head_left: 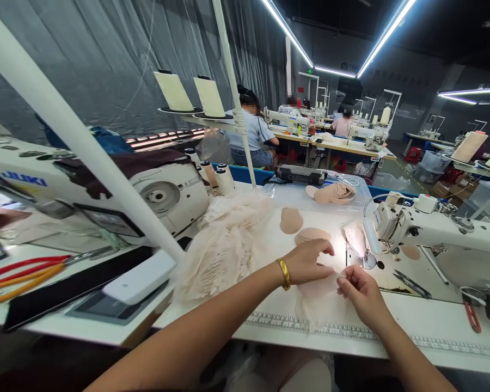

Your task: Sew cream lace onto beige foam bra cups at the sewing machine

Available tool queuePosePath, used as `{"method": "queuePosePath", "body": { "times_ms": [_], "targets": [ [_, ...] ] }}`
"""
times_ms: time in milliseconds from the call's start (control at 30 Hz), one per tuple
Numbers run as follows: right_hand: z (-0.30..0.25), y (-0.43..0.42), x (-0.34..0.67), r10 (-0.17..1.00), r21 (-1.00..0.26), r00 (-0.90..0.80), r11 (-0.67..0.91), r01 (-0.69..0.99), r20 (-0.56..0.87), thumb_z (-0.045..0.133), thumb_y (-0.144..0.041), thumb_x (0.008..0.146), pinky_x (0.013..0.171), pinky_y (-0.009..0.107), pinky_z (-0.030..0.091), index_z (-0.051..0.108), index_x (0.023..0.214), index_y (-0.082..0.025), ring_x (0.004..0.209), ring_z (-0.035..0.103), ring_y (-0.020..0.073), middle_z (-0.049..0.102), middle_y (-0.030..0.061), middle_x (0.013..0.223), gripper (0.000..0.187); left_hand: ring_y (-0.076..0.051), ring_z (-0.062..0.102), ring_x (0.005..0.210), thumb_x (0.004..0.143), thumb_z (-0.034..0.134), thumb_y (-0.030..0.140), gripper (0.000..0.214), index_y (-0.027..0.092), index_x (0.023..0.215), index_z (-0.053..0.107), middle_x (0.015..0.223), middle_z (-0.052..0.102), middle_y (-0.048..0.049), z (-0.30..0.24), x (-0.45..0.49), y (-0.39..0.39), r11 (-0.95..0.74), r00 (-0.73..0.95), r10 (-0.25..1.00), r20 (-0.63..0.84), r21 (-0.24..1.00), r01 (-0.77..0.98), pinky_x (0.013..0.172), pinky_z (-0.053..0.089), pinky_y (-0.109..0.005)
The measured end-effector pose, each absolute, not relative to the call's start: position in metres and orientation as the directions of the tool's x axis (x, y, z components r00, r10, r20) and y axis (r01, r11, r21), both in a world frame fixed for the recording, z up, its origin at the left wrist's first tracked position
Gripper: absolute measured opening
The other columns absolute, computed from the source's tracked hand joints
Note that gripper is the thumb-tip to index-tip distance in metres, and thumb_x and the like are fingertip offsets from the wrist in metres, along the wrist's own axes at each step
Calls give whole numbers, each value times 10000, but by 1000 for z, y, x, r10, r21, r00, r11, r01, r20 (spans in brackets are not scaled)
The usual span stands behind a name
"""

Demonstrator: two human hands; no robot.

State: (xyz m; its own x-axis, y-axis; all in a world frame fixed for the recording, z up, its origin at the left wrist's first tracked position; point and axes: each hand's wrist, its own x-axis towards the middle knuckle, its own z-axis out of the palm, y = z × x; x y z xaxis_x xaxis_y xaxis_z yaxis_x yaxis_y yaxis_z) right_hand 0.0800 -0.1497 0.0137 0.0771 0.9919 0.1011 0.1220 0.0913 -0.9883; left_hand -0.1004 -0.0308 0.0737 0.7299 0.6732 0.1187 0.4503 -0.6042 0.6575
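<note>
My left hand (310,261), with a gold bracelet (283,273) at the wrist, reaches over a piece of sheer pale fabric (312,305). Its thumb and fingers are apart, with nothing visibly gripped. Close beside it, my right hand (359,291) pinches the fabric's edge between thumb and fingertips. Two beige oval pads, one whole pad (291,220) and one pad (313,235) partly behind my left hand, lie on the white table. Just beyond my hands, the sewing machine (396,218) lights its needle area, where a pale piece of material (354,238) rests.
Left of my hands lies a heap of cream lace (228,245). Thread snips (412,284) lie by the machine, and a ruler strip (294,322) runs along the front edge. More beige pads (332,193) sit behind on plastic. A white pole (85,136) crosses the left side. People sew farther back.
</note>
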Motion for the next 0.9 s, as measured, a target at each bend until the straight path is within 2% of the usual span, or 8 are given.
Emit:
{"method": "queuePosePath", "body": {
  "times_ms": [100,167,233,300,467,667,800,900],
  "targets": [
    [34,-159,84,984,-927,-49,177,329,170,614,-510,976,646,290,411,612,840,-230,702,550,172,620,-7,740,311,-267,645,1155,622,856,344,587,248,1165,654,1278,706,-41,80,-92,-17,-622,938,345,-23,744,246,922,499,-324],
    [49,-164,91,969,-846,-93,245,473,229,577,-438,1004,623,285,406,618,837,-236,690,541,169,611,-9,739,264,-229,669,1003,686,811,368,450,244,1090,654,1089,733,-8,82,-87,-12,-570,979,192,-71,804,170,846,502,-301],
    [62,-167,98,934,-721,-72,317,616,349,547,-372,1017,606,288,409,633,860,-240,664,546,167,623,-3,741,223,-169,605,754,743,749,395,236,229,850,620,783,644,41,84,-85,-10,-582,971,240,-10,799,152,693,461,-258],
    [70,-167,102,855,-541,-40,363,759,517,517,-315,1026,614,306,422,652,900,-243,656,560,178,649,20,758,198,-145,474,623,775,717,426,334,217,651,488,612,465,52,85,-85,-9,-644,936,337,105,751,147,618,397,-256],
    [59,-157,101,652,-216,-114,404,889,749,485,-148,1013,768,362,498,690,996,-249,831,651,235,731,88,907,230,-175,432,644,932,594,411,386,219,623,467,592,441,10,77,-98,-10,-883,793,427,434,390,262,752,410,-331],
    [11,-139,126,826,-294,-271,452,842,493,453,-117,985,738,323,490,717,947,-270,845,653,215,745,47,980,307,-213,558,753,981,612,371,155,221,962,650,831,646,-42,43,-107,-29,-965,915,225,334,-52,256,722,410,-349],
    [0,-132,155,847,-366,-332,489,791,414,508,-210,1001,756,308,517,744,968,-291,841,661,204,747,7,951,252,-228,606,832,959,607,179,52,206,976,647,888,671,-52,31,-79,-35,-987,964,51,262,-133,88,734,432,-357],
    [1,-128,172,840,-379,-381,521,765,386,506,-208,1016,832,328,538,752,1066,-304,975,681,221,763,24,1102,269,-224,608,768,909,638,114,98,195,853,643,834,660,-54,28,-51,-31,-984,977,106,183,-123,130,676,431,-358]
  ]
}}
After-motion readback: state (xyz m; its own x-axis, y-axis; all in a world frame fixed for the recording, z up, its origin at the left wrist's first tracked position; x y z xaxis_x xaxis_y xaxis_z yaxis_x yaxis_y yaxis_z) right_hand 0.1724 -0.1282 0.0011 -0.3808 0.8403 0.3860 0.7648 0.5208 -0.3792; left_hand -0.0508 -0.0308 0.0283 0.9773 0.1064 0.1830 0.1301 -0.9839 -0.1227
